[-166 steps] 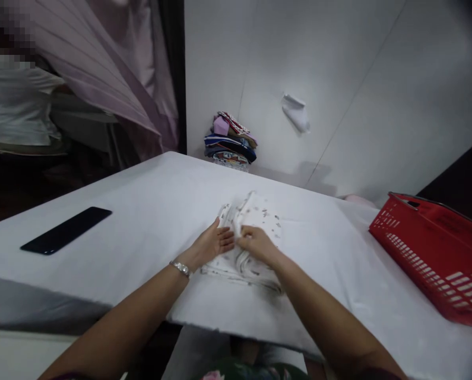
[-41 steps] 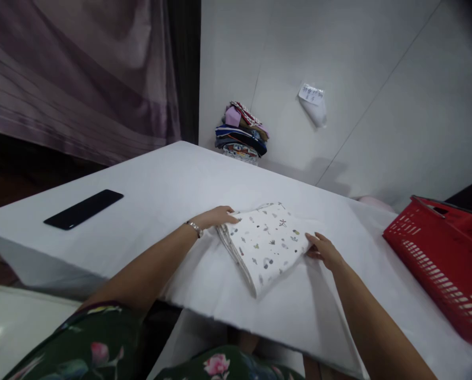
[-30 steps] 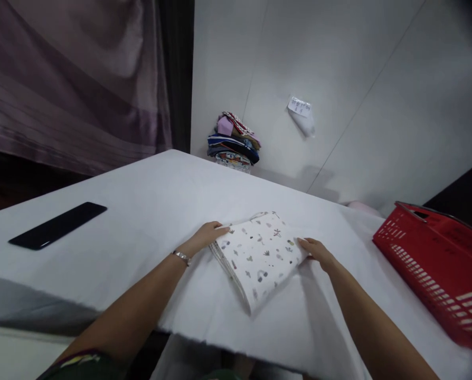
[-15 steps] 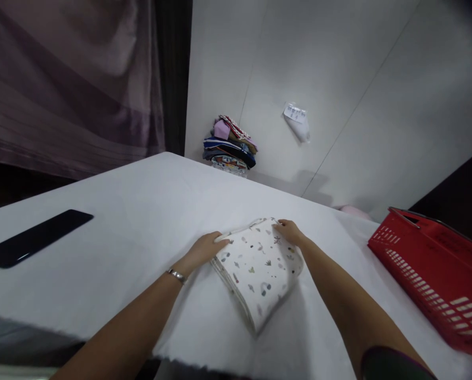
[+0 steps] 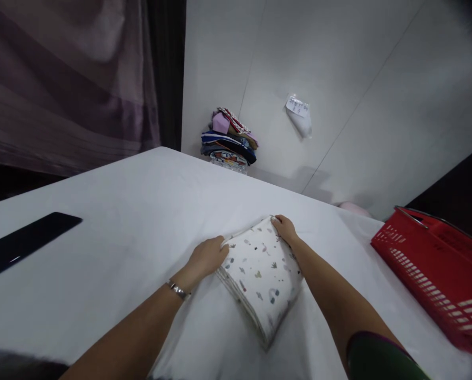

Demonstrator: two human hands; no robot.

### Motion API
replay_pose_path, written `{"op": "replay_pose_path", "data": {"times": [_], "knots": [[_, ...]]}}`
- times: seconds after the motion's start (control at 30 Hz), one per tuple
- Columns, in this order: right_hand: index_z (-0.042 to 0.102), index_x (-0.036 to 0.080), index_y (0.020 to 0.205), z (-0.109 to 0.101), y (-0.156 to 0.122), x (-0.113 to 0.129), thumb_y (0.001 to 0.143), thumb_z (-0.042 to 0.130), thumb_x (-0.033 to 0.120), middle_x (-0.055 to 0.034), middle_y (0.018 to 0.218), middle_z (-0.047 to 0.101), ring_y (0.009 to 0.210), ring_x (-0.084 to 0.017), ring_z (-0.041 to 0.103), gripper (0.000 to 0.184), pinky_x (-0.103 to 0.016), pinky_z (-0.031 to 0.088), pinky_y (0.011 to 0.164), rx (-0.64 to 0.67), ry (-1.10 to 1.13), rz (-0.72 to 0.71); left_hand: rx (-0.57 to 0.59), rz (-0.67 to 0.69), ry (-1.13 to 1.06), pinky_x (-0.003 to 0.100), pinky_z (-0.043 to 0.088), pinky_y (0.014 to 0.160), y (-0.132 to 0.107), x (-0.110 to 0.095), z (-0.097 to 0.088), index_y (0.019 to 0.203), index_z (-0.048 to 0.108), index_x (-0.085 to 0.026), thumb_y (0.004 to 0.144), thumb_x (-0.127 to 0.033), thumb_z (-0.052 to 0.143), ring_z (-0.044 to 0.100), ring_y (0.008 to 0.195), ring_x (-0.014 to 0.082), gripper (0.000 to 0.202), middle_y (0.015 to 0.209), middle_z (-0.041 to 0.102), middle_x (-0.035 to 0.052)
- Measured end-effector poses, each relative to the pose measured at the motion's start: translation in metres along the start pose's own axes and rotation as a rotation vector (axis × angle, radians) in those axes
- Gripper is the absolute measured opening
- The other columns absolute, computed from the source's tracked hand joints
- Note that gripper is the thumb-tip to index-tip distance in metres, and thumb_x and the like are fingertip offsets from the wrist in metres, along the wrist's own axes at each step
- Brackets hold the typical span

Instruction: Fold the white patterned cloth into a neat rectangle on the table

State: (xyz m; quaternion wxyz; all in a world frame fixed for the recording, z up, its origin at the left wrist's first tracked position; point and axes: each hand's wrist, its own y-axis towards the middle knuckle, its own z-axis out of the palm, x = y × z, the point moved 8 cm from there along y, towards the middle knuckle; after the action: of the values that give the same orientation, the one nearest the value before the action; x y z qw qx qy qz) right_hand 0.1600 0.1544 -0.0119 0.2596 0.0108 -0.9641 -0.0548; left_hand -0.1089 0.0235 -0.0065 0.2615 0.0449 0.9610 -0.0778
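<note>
White counter [image 5: 133, 227], red basket [image 5: 437, 269] on its right, folded printed cloth [image 5: 260, 269] lying on the counter before you.
Your left grip [image 5: 207, 256] stays pinched on the cloth's left corner; your right grip [image 5: 285, 229], at the right corner a second ago, now holds the far corner.

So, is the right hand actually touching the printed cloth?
Touching. The head view shows the right hand gripping the printed cloth near its far corner, with no gap between them.

Cloth [image 5: 260, 272] lies on the table [image 5: 141, 211] — slab [image 5: 28, 243] left, basket [image 5: 437, 274] right, clothes stack [image 5: 228, 140] behind.
</note>
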Motion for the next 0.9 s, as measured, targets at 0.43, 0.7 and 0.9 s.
{"op": "replay_pose_path", "data": {"times": [0.43,0.7,0.9], "knots": [[0.035,0.017,0.137,0.004,-0.028,0.039,0.091,0.035,0.038,-0.0117,0.143,0.035,0.132,-0.025,0.026,0.051,-0.042,0.018,0.106,-0.036,-0.295,-0.208,-0.096,-0.088,-0.043,0.032,0.039,0.068,-0.002,0.011,-0.001,0.114,0.045,-0.019,0.083,-0.035,0.038,0.06,0.082,0.0252,0.036,0.093,0.064,0.0105],[0.03,0.021,0.14,0.041,-0.044,0.041,0.093,0.026,0.045,-0.0071,0.15,0.021,0.138,-0.022,0.013,0.053,-0.048,0.012,0.108,0.129,-0.359,-0.255,-0.074,0.002,0.042,0.03,0.037,0.063,0.0,0.005,-0.003,0.095,0.051,-0.022,0.085,-0.037,0.036,0.059,0.077,0.0213,0.023,0.09,0.064,0.005],[0.032,0.021,0.139,0.032,-0.044,0.038,0.091,0.03,0.045,-0.0081,0.148,0.027,0.137,-0.024,0.018,0.054,-0.051,0.015,0.107,0.075,-0.268,-0.293,-0.123,0.08,0.053,0.028,0.036,0.06,0.003,0.005,-0.004,0.083,0.055,-0.022,0.088,-0.039,0.033,0.056,0.073,0.0178,0.028,0.083,0.063,0.0021]]}}
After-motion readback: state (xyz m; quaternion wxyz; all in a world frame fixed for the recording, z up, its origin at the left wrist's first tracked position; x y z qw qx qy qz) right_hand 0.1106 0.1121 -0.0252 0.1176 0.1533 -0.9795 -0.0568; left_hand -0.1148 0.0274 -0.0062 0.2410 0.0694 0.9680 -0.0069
